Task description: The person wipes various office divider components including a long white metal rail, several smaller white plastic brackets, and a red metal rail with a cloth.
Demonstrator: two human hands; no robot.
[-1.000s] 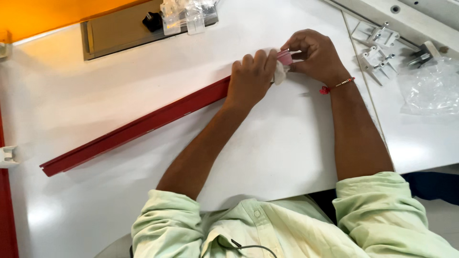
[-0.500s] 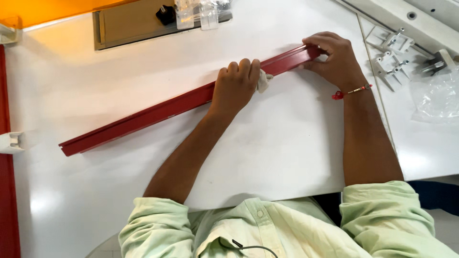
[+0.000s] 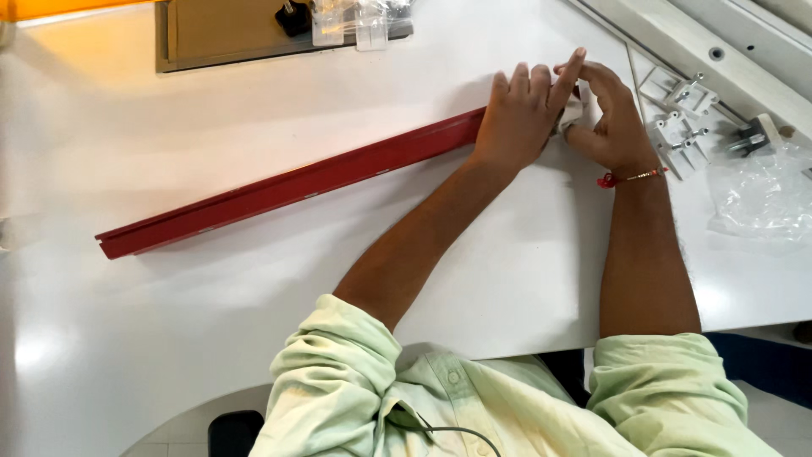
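Observation:
A long red metal strip lies slanted across the white table, its low end at the left. My left hand presses flat on the strip's upper right end, fingers together. My right hand curls around that same end from the right, and a small white piece shows between the two hands. The very tip of the strip is hidden under my hands. A red thread band sits on my right wrist.
White metal brackets lie right of my hands, beside a white rail and a crumpled clear plastic bag. A brown flat panel with small clear packets sits at the table's far edge.
My left hand has slid up the strip toward its right end and now meets my right hand, covering the tip. The view has shifted a little.

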